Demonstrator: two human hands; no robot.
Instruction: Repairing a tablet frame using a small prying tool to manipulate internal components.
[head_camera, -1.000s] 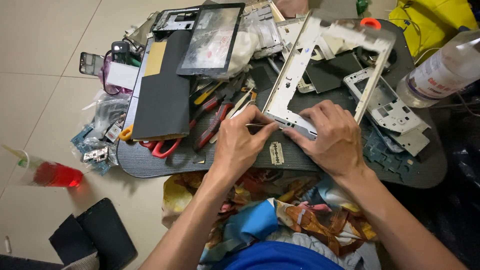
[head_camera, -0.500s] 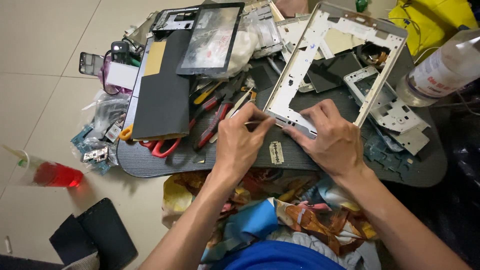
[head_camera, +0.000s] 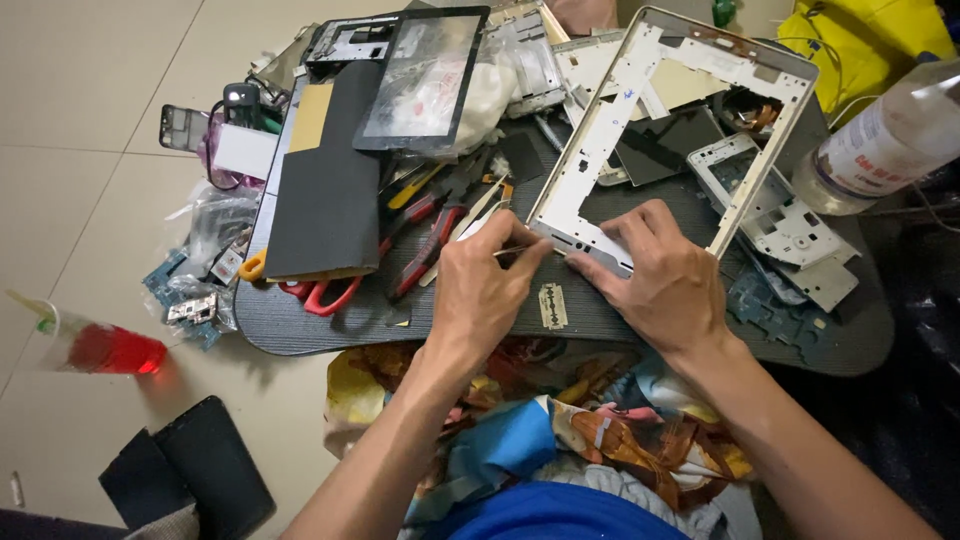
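Both hands forward, fingers curled
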